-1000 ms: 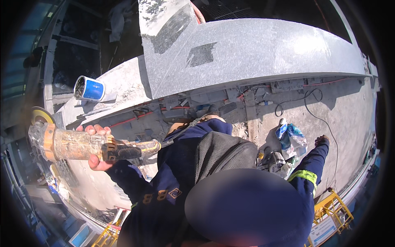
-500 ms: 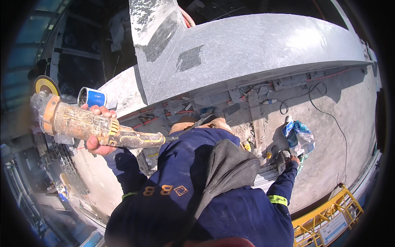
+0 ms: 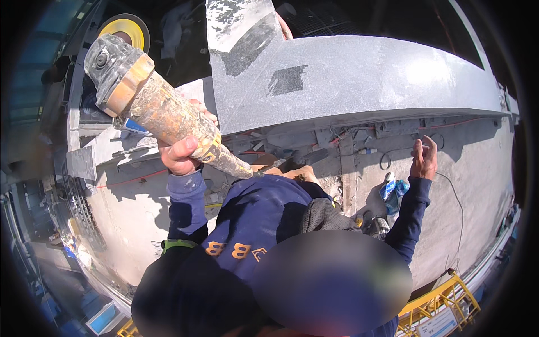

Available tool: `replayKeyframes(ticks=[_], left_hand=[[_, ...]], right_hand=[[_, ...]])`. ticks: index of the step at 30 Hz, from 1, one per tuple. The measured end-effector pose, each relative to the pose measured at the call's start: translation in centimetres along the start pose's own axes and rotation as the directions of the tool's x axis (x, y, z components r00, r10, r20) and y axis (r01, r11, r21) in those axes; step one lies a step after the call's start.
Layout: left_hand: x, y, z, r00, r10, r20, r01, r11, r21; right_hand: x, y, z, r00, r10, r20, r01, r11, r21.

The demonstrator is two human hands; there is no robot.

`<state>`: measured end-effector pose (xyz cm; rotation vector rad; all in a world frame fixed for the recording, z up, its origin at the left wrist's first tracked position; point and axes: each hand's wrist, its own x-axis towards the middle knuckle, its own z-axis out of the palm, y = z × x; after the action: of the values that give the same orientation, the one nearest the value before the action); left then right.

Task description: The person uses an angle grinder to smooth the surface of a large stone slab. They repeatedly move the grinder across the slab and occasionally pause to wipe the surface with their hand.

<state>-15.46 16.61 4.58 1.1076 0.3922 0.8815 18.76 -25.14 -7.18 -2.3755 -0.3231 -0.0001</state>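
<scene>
My left hand point(image 3: 182, 150) is wrapped round a dusty orange-yellow angle grinder point(image 3: 160, 106), held diagonally with its yellow disc point(image 3: 123, 27) at the upper left and its handle end down toward my body. The grinder partly hides a blue-and-white bucket point(image 3: 135, 127) on the pale ledge behind it. My right hand point(image 3: 425, 157) is raised at the right, fingers loosely bent and apart, with nothing visible in it. It appears over the concrete floor below a grey slab point(image 3: 370, 76) that has a darker square patch.
Blue-and-white plastic bags point(image 3: 393, 194) lie on the concrete floor point(image 3: 471, 168) to the right, with a dark cable point(image 3: 460, 208) running past them. Debris and red hoses lie along the slab's base. A yellow ladder-like frame point(image 3: 441, 295) is at lower right.
My left hand has moved up and rightward, swinging the grinder's disc end higher. My right hand has risen from beside the plastic bags toward the slab.
</scene>
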Motion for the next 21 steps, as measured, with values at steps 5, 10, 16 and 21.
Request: replayKeyframes(ticks=[5, 10, 16, 21], left_hand=[[0.5, -3.8, 3.0, 0.945, -0.300, 0.134, 0.298, 0.954, 0.033], [0.7, -6.6, 7.8, 0.870, -0.309, 0.384, 0.451, 0.814, -0.367], [0.4, -8.3, 10.2, 0.839, -0.160, 0.520, 0.168, 0.985, 0.033], [0.4, -7.4, 11.2, 0.828, -0.059, 0.557, -0.110, 0.958, 0.264]], right_hand=[[-3.5, -22.8, 2.5, 0.856, -0.430, 0.285, 0.281, 0.852, 0.441], [-8.3, -32.1, 6.7, 0.835, -0.482, 0.264, 0.165, 0.679, 0.716], [-7.0, -31.3, 8.6, 0.891, -0.454, -0.035, 0.403, 0.749, 0.526], [-6.9, -31.3, 7.4, 0.890, -0.455, -0.031, 0.352, 0.642, 0.682]])
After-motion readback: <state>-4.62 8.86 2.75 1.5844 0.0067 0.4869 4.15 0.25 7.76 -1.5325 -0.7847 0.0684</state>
